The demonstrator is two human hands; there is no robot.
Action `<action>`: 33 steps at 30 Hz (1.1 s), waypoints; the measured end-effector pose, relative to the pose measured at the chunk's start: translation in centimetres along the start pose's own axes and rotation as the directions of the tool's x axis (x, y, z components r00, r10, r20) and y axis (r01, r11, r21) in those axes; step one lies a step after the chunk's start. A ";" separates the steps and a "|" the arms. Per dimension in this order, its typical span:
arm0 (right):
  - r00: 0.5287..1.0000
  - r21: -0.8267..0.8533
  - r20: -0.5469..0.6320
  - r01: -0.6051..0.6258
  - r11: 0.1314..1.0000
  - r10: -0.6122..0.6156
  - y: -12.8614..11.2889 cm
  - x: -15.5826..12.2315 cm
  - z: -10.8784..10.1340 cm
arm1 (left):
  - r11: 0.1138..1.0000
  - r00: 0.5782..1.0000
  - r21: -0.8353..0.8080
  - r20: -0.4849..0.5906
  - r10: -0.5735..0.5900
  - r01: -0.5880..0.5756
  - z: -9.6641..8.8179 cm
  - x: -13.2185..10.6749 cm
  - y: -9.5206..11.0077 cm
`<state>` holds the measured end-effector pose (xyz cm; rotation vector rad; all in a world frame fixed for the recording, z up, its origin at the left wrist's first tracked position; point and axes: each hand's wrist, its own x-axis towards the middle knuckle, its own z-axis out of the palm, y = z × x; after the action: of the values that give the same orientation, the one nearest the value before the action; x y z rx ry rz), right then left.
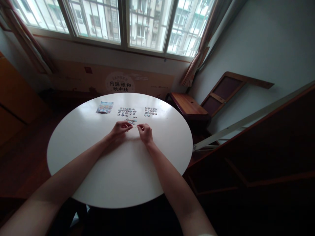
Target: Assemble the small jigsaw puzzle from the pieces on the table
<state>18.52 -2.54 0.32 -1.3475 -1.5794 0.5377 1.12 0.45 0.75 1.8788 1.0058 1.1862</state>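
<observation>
Both my hands rest on a round white table (118,170), fingertips nearly meeting. My left hand (120,128) is curled in a pinch beside a small cluster of jigsaw pieces (132,121); what it pinches is too small to name. My right hand (145,131) is also closed in a pinch, just right of that cluster. Farther back lie two neat groups of jigsaw pieces, a left group (126,111) and a right group (150,111). A small colourful printed packet (104,107) lies to their left.
A wooden bench (188,104) and a leaning wooden frame (225,90) stand right of the table. A cardboard panel with printed characters (119,82) leans under the barred window (145,23). A dark wooden structure (270,154) fills the right side.
</observation>
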 end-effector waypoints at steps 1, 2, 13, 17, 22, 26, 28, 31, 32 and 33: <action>1.000 0.005 -0.001 -0.005 1.000 0.005 0.0 0.0 0.0 | 1.000 1.000 -0.002 0.000 0.000 0.000 0.0 0.0 -0.1; 1.000 0.009 -0.001 -0.009 1.000 0.009 0.0 0.0 0.0 | 1.000 1.000 -0.005 0.002 0.000 0.000 0.0 0.0 -0.1; 1.000 0.019 0.013 -0.001 1.000 0.001 0.2 0.0 0.2 | 1.000 1.000 -0.020 -0.003 0.002 -0.002 0.1 -0.1 0.0; 1.000 0.016 0.021 -0.002 1.000 0.001 0.2 0.0 0.2 | 1.000 1.000 0.003 0.013 0.000 0.000 0.1 0.0 0.2; 1.000 0.000 0.011 0.007 1.000 -0.007 0.2 0.0 0.2 | 0.990 0.995 0.100 0.007 0.097 -0.098 0.1 -0.1 0.4; 1.000 0.001 0.005 0.019 1.000 -0.019 0.3 0.1 0.3 | 0.964 0.977 0.171 -0.018 0.211 -0.205 0.2 -0.1 0.4; 1.000 0.003 0.002 0.024 1.000 -0.024 0.3 0.1 0.4 | 0.951 0.968 0.191 -0.029 0.251 -0.241 0.3 -0.2 0.3; 1.000 -0.001 0.002 0.028 1.000 -0.028 0.3 0.1 0.3 | 0.929 0.953 0.229 -0.019 0.302 -0.290 0.3 -0.3 0.1; 1.000 -0.004 0.003 0.028 1.000 -0.028 0.3 0.1 0.3 | 0.921 0.949 0.243 -0.009 0.315 -0.303 0.2 -0.3 0.0; 1.000 -0.006 0.005 0.027 1.000 -0.027 0.3 0.1 0.3 | 0.915 0.946 0.256 0.001 0.323 -0.313 0.2 -0.3 -0.1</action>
<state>18.40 -2.32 0.00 -1.3292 -1.6017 0.5200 1.18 0.17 0.49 2.2964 0.9315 1.3363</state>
